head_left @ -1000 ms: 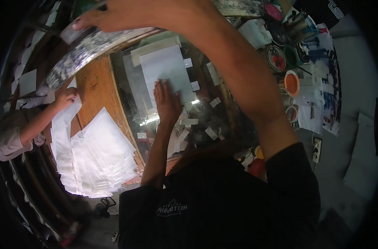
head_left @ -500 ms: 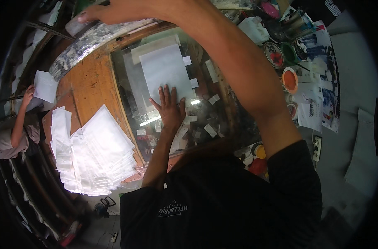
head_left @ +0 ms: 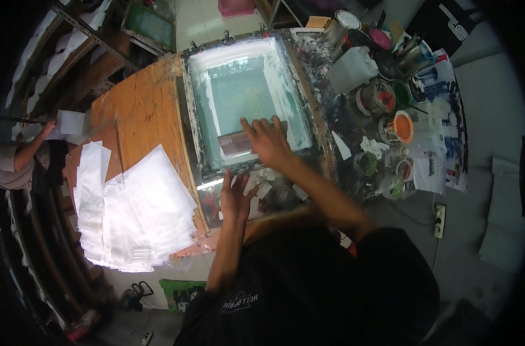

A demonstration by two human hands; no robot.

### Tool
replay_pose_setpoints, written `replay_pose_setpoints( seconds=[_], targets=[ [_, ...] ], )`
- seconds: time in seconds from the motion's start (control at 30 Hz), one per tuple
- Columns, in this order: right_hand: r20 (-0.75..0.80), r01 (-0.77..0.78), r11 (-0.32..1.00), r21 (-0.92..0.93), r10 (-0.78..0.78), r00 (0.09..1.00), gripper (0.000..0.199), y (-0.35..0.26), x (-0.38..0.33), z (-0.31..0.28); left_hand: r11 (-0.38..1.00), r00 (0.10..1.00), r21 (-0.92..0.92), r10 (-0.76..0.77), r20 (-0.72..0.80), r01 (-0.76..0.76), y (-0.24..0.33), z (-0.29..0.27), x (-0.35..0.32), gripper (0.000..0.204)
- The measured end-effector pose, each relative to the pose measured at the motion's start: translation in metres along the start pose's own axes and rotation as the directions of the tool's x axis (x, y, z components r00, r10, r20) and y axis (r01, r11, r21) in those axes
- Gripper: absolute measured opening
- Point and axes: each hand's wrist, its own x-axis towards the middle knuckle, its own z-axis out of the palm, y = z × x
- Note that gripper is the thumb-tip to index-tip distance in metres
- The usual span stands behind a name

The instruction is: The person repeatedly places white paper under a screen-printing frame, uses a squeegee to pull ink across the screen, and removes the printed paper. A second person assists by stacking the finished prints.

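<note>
A screen-printing frame with a pale green mesh and white smears round its inside lies flat on the work table. My right hand is closed over a brown wooden squeegee, which sits on the mesh near the frame's close end. My left hand is by the near edge of the frame, fingers apart and holding nothing; I cannot tell whether its fingertips touch the frame. Under the left hand is a glass surface with small bits of tape on it. Whatever lies beneath the frame is hidden.
Fanned white sheets lie to the left on the wooden table. At right stand paint cans, a white jug and an orange paint pot. Far left, another person's hand holds a white sheet.
The frame has come down over the glass and the white sheet there. My right hand has moved from the far left to the squeegee. My left hand has drawn back from the sheet.
</note>
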Motion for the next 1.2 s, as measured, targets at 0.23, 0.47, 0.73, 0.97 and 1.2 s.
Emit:
replay_pose_setpoints(
  seconds=[0.23, 0.47, 0.73, 0.97, 1.2],
  targets=[
    [0.033, 0.006, 0.998, 0.070, -0.008, 0.999, 0.070, 0.001, -0.017, 0.015, 0.998, 0.997, -0.025, -0.067, -0.049, 0.066, -0.001, -0.002, 0.017, 0.101],
    [-0.092, 0.022, 0.999, 0.026, -0.019, 0.996, 0.064, 0.015, 0.001, 0.041, 0.996, 0.992, 0.021, -0.088, -0.086, 0.090, 0.004, 0.007, 0.020, 0.098],
    [-0.179, -0.066, 0.991, -0.115, 0.045, 0.983, 0.065, 0.085, 0.131, 0.082, 0.996, 0.992, 0.078, -0.025, -0.120, 0.034, 0.000, 0.010, 0.018, 0.087],
    [0.120, -0.094, 0.996, 0.007, 0.092, 0.988, 0.064, 0.104, 0.176, 0.057, 0.998, 0.984, 0.032, -0.050, -0.170, 0.056, 0.003, 0.004, 0.019, 0.074],
    [0.069, 0.025, 0.994, 0.104, -0.033, 0.997, 0.066, 0.012, 0.012, -0.015, 0.999, 0.998, -0.008, -0.039, -0.048, 0.039, 0.007, 0.000, 0.008, 0.039]
  ],
)
